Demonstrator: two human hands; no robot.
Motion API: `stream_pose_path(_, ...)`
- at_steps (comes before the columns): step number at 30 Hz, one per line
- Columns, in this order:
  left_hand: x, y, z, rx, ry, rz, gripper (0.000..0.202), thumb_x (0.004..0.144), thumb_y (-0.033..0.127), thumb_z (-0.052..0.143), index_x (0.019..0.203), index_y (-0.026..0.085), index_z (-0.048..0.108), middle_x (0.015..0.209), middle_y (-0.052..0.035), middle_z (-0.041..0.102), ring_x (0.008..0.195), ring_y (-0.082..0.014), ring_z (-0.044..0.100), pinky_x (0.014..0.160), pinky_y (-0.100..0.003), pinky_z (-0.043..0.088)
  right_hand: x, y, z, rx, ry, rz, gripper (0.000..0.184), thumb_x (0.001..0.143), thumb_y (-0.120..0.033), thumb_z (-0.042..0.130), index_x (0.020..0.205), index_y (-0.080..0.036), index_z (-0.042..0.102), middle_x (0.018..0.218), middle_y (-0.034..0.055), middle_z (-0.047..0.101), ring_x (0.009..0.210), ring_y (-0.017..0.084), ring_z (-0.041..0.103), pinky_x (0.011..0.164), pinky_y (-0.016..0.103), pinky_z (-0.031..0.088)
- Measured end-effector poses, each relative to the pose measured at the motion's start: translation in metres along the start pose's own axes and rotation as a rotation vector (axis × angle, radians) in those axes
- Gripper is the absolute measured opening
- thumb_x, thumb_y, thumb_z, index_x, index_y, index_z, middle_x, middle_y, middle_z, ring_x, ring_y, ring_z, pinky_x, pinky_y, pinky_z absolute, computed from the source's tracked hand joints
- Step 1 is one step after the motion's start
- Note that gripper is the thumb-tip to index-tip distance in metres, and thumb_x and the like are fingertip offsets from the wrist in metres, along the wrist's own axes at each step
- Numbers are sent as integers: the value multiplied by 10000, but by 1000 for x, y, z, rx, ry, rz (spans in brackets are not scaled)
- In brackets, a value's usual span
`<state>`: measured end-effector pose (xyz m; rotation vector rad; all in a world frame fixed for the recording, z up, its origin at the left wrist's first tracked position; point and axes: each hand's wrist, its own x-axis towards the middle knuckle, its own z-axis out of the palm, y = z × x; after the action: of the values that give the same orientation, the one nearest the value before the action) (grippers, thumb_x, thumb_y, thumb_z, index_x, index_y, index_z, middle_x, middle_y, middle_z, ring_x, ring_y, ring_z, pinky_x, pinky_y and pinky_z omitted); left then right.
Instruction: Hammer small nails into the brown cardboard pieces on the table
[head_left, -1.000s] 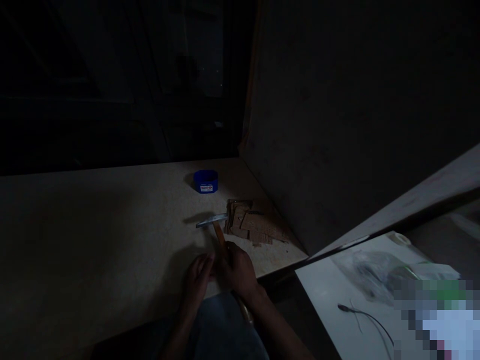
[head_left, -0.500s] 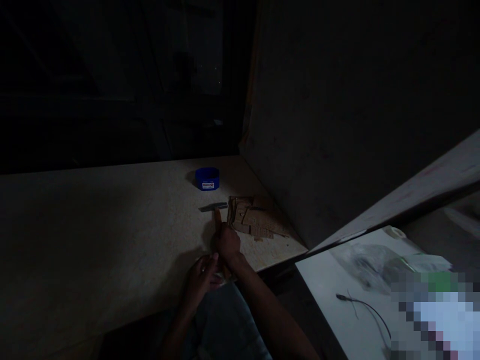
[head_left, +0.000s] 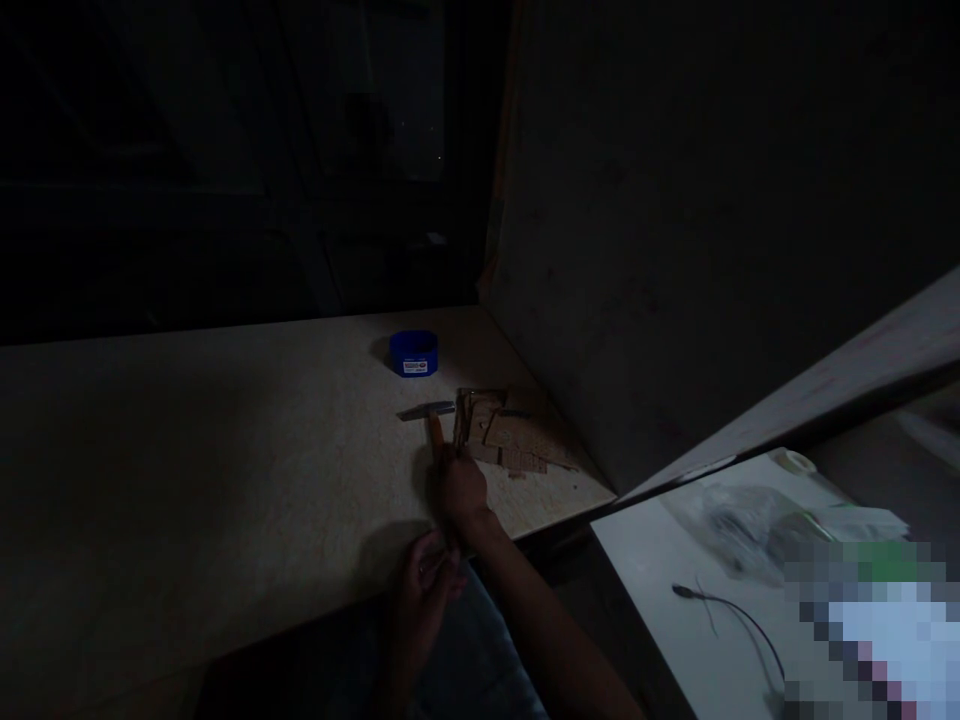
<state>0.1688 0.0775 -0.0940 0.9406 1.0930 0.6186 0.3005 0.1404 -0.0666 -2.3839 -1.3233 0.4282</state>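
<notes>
A hammer (head_left: 436, 428) with a steel head and an orange-brown wooden handle is in my right hand (head_left: 461, 487), fingers wrapped round the handle. Its head points away from me, low over the worktop. Close to the table's front edge, my left hand (head_left: 429, 572) has its fingers curled and pressed together below my right wrist. What they pinch, if anything, is too dark to make out. Torn pieces of brown cardboard (head_left: 517, 435) lie just right of the hammer. Beyond it stands a blue plastic container (head_left: 413, 356) with a white label.
A pale worktop (head_left: 247, 460) stretches left, with a dark wall panel (head_left: 675, 200) rising along its right side. Lower right, a white table (head_left: 637, 560) holds clear plastic bags (head_left: 750, 530), a roll of tape (head_left: 795, 461) and a black cable (head_left: 724, 602). The room is dim.
My left hand has moved right and slightly down, away from the handle's lower end. My right hand has shifted slightly right and down; the hammer head stays almost in place.
</notes>
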Motion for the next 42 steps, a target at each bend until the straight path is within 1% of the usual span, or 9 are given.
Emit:
stream_pose_path(4, -3, -7, -3, 110, 5, 123, 761, 670, 621, 740, 1233, 139, 566, 1059, -170, 735, 878, -284, 745, 779, -404, 615, -15, 3, -3, 30, -12, -32, 341, 961, -285, 517, 1256, -133, 594, 1194, 184, 639, 972, 238, 682, 762, 303, 505)
stream_pose_path(7, -4, -11, -4, 173, 27, 156, 661, 748, 565, 692, 1248, 150, 570, 1059, -167, 739, 961, -291, 737, 854, -418, 600, -32, 10, -3, 97, -13, -45, 323, 970, -274, 511, 1249, -133, 592, 1108, 144, 646, 927, 215, 673, 766, 276, 489)
stream_pose_path(14, -18, -38, 8, 67, -8, 257, 557, 805, 426, 629, 1291, 176, 522, 1243, -192, 685, 1140, -285, 683, 930, -394, 581, -73, 31, 1, 324, 38, -111, 259, 942, -156, 522, 1171, -107, 633, 1020, 125, 636, 884, 199, 642, 808, 264, 484)
stream_pose_path(22, -26, -63, 19, 150, 15, 346, 582, 872, 379, 519, 1408, 171, 431, 1352, -213, 618, 1223, -277, 634, 981, -396, 553, -80, 33, -3, 352, 51, -97, 291, 899, -69, 498, 1088, -131, 710, 999, 126, 651, 907, 209, 630, 837, 270, 490)
stream_pose_path(26, -30, -73, 18, 241, 138, 435, 527, 883, 381, 546, 1367, 177, 492, 1280, -191, 650, 1097, -267, 686, 893, -382, 582, -88, 36, -2, 422, 124, -111, 339, 895, -95, 480, 1156, -149, 689, 1034, 126, 636, 904, 209, 622, 837, 290, 499)
stream_pose_path(30, -29, -104, 2, 436, 163, 706, 206, 897, 292, 496, 1006, 211, 651, 943, -113, 710, 865, -234, 702, 753, -339, 585, -124, 54, 24, 558, 290, -137, 261, 959, -237, 428, 942, -178, 682, 879, 82, 626, 840, 197, 615, 757, 283, 489)
stream_pose_path(34, -15, -120, -16, 720, -20, 1072, 225, 816, 136, 464, 860, 238, 659, 811, -84, 715, 716, -207, 685, 650, -295, 563, -162, 89, 76, 642, 195, 9, 373, 981, -408, 390, 773, -195, 614, 731, 57, 641, 679, 189, 601, 650, 283, 477)
stream_pose_path(38, -9, -108, -14, 833, -128, 1125, 237, 795, 68, 427, 706, 225, 582, 691, -43, 652, 635, -162, 640, 612, -254, 527, -168, 114, 110, 626, 197, 125, 375, 930, -481, 431, 753, -204, 612, 708, 66, 666, 673, 215, 622, 654, 305, 484)
stream_pose_path(42, -11, -98, -8, 854, -114, 1134, 266, 821, 59, 394, 695, 219, 565, 669, -41, 630, 624, -150, 629, 596, -243, 503, -160, 116, 112, 605, 199, 134, 345, 920, -455, 434, 767, -208, 620, 726, 63, 680, 663, 208, 625, 646, 294, 474)
